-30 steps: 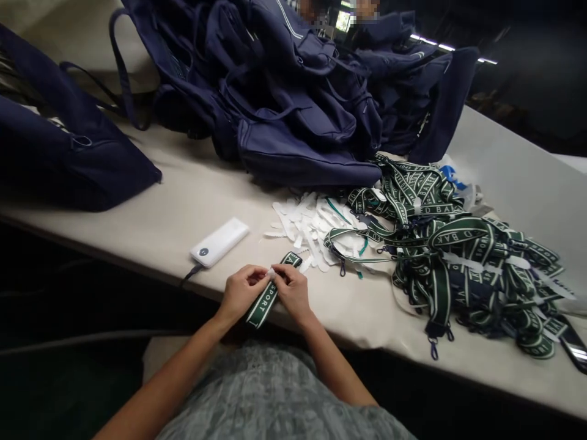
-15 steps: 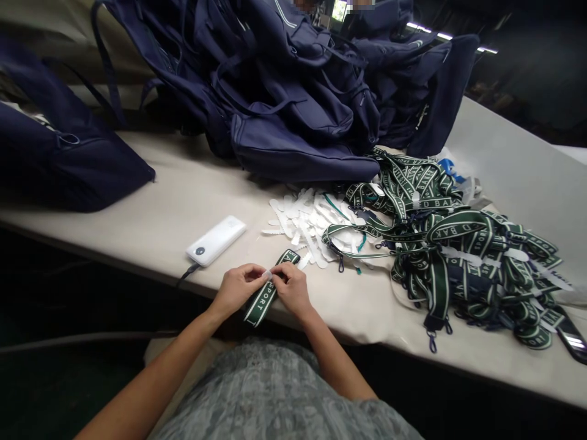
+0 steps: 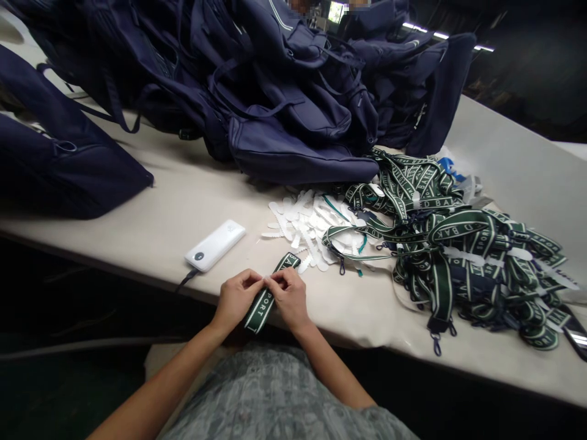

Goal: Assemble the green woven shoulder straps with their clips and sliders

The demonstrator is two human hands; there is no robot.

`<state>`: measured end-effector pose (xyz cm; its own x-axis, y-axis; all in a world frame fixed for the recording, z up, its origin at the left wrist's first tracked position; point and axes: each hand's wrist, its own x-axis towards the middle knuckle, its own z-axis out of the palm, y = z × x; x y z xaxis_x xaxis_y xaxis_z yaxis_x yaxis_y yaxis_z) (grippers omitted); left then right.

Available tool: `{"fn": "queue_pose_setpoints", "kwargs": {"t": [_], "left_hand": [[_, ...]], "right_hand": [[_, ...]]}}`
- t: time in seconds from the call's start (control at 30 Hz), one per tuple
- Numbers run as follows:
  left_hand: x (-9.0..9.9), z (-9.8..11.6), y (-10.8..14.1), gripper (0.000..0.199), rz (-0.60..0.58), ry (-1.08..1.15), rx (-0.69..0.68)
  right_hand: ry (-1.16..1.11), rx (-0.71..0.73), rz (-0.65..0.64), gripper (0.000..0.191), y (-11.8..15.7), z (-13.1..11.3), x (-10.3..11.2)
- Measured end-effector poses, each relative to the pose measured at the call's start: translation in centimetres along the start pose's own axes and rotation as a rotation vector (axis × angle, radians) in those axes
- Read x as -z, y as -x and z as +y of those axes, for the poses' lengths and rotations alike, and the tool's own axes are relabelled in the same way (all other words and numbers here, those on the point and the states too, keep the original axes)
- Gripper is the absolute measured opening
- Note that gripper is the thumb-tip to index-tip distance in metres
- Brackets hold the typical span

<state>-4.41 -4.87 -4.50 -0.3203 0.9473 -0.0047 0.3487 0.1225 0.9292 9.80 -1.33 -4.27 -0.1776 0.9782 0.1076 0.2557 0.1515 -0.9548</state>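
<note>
At the near edge of the desk (image 3: 358,308), left hand (image 3: 237,299) and right hand (image 3: 290,297) meet, fingers (image 3: 288,276) pinching a green strap (image 3: 260,310); white strips (image 3: 305,223) lie farther right.

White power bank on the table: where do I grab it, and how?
Probably pinch the white power bank across its middle by the long edges, coming from above. It lies flat, longer than wide, and the dark cable sticks out of its near end, so avoid that end.
</note>
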Motion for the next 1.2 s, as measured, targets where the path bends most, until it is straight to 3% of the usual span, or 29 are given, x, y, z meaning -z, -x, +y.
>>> {"fn": "queue_pose_setpoints", "kwargs": {"t": [0.23,0.53,0.63,0.87,1.0,1.2], "left_hand": [[-0.6,1.0,0.9,0.021,0.135,-0.142,-0.221],[-1.8,1.3,1.3,0.020,0.271,-0.148,-0.206],[-2.0,1.1,0.9,0.020,0.252,-0.116,-0.141],[-1.8,1.6,-1.4,0.019,-0.007,-0.058,-0.061],[-1.9,1.9,-1.1,0.023,0.025,-0.053,-0.044],[-2.8,1.6,-0.2,0.020,0.180,-0.026,-0.116]], "right_hand": [[0.112,-0.014,-0.058,0.023,-0.1,0.0,-0.5],[0.195,-0.085,0.053,0.024,0.5,0.1,-0.4],[0.155,-0.133,0.041,0.024,0.3,0.5,-0.2],[0.172,-0.164,0.037,0.028,-0.6,0.8,0.1],[0.168,-0.134,0.044,0.028,-0.5,0.9,0.1],[0.077,-0.117,0.042,0.032,-0.4,1.1,-0.3]]}}
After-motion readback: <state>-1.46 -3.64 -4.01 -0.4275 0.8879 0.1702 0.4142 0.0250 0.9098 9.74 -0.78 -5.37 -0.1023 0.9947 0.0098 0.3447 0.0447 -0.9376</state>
